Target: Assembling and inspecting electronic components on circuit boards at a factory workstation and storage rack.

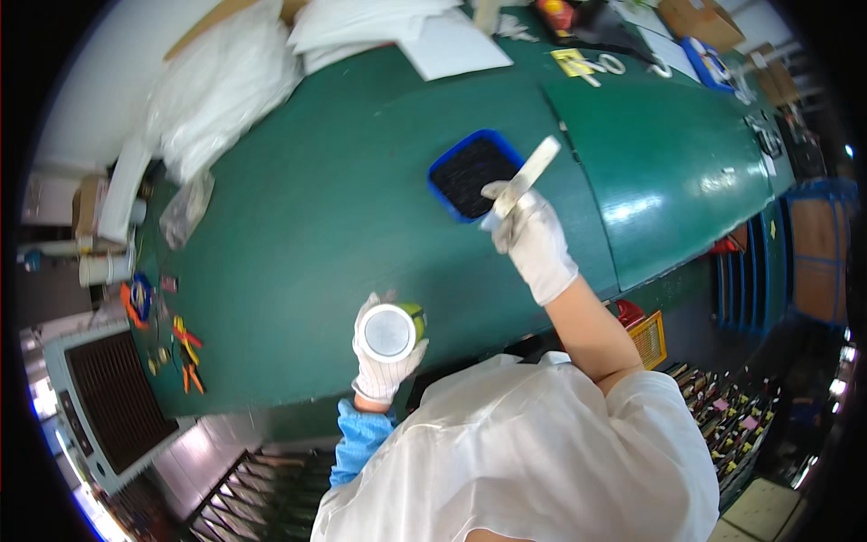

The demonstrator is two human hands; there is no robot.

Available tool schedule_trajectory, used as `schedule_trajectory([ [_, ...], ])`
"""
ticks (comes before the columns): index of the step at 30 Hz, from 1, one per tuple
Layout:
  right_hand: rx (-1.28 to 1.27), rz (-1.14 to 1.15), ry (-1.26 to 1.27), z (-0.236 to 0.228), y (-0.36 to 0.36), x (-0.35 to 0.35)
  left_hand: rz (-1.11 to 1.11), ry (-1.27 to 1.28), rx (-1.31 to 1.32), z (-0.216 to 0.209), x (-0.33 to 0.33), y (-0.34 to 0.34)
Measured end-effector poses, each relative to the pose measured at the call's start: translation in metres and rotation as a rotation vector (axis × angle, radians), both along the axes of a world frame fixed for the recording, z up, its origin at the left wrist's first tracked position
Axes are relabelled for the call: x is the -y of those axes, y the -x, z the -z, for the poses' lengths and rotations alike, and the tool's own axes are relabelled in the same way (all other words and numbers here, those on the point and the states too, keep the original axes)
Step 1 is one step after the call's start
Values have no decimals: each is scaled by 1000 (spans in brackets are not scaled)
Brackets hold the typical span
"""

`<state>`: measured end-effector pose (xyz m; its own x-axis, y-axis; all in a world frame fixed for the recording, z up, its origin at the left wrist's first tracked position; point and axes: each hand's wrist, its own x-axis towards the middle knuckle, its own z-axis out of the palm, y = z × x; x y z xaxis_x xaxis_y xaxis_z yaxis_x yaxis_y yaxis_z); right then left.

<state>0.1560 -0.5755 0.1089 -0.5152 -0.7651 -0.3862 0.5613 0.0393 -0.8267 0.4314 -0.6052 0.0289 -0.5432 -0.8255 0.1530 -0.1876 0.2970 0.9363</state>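
Observation:
My left hand (379, 366), in a white glove, is closed around a round container (389, 332) with a white rim, a pale grey round top and green on its side. It is near the front edge of the green table. My right hand (533, 237), also gloved, with dark smudges on its fingers, grips a flat off-white strip-shaped tool (535, 168). The tool points up and to the right; its lower end is partly hidden by my fingers. Just beyond that hand stands a blue tray (440, 191) filled with black material too fine to make out.
Pliers (188, 348) and other hand tools lie at the table's left. Plastic bags (221, 90) and white foam sheets (452, 45) cover the back. Tape rolls (611, 63) and a blue box (707, 63) are at the back right. A grey machine (113, 397) stands left.

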Motion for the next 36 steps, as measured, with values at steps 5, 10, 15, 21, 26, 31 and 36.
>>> schedule_trajectory([
  [5, 239, -189, -214, 67, 31, -85, 137, 35, 100, 1, -46, 44],
  [10, 448, -129, -356, 178, 109, -166, 175, 263, 305, -4, -116, 136],
  [15, 103, -317, 100, 54, 196, -130, 174, -192, 45, -4, -189, 219],
  [21, -273, -540, 173, 48, 218, -210, 179, -271, 54, -10, -215, 277],
  [26, -1139, -451, 172, 7, 225, -271, 545, 369, 289, 27, -181, 317],
  [31, -1395, -519, -159, 2, 260, -295, 792, -38, 168, -58, -204, 421],
  [36, -1399, -635, -258, 7, 319, -312, 729, 33, 190, -16, -222, 467],
])
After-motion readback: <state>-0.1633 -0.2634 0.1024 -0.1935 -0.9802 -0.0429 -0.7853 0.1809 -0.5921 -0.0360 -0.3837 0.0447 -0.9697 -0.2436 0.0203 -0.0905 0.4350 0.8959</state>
